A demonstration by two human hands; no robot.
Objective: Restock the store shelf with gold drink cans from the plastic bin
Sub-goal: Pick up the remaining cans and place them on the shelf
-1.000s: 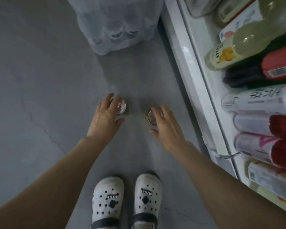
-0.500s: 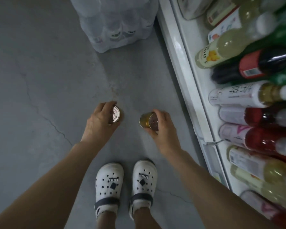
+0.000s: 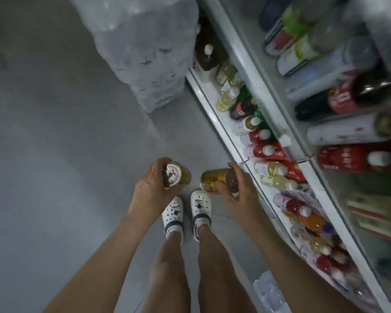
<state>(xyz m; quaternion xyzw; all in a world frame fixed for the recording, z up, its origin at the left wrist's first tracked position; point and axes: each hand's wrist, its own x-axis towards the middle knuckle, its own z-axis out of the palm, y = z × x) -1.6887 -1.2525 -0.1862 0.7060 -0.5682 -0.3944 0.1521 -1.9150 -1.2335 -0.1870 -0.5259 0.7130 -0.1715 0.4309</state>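
Now left hand [image 3: 148, 190] fingers grip gold can [image 3: 175, 175]; right hand [image 3: 240, 195] grips second can [image 3: 215, 179].

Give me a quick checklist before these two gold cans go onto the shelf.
1. Left hand grips the left can, fingers curled round it, pull-tab top facing up: ok.
2. Right hand grips the right can: ok, though it lies tilted on its side and would need turning upright.
3. Way from the cans to the shelf edge free of obstacles: ok.
4. Free slot on the shelf: cannot tell; the visible rows are packed with bottles.
5. Row of matching gold cans to join: cannot tell; none shows.
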